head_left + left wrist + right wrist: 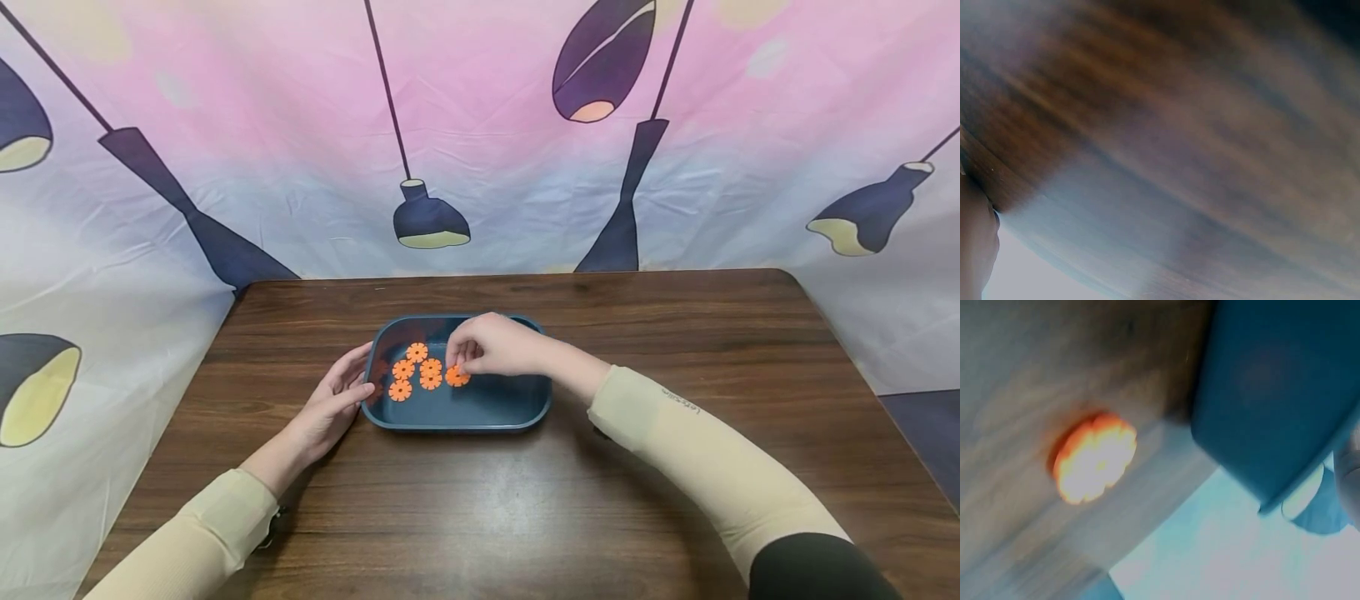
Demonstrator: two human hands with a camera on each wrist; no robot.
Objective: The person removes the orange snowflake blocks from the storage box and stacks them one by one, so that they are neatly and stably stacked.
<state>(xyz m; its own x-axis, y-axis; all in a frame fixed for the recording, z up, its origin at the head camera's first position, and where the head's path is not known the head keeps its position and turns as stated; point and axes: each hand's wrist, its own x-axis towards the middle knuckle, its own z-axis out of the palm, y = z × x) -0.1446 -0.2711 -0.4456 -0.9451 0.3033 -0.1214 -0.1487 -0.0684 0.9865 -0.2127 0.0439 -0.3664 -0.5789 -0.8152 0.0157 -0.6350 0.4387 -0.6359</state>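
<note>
A dark blue tray (450, 417) with rounded corners sits on the table. Inside it, toward the left, lie several flat orange flower-shaped discs (401, 390) with notched edges. My left hand (330, 408) holds the tray's left end, thumb at the rim and fingers along the outer side. Over the tray, my right hand (498, 346) pinches another orange disc (457, 377) between thumb and fingers, which partly cover it. In the right wrist view, a brightly lit orange disc (1096, 459) lies on the wood beside the tray's outer wall (1260, 406). The left wrist view is blurred.
The dark brown wooden table (480, 517) extends around the tray on all sides. Behind it hangs a pink, white and blue cloth (495, 167) printed with dark lamps. My right forearm hides part of the table to the tray's right.
</note>
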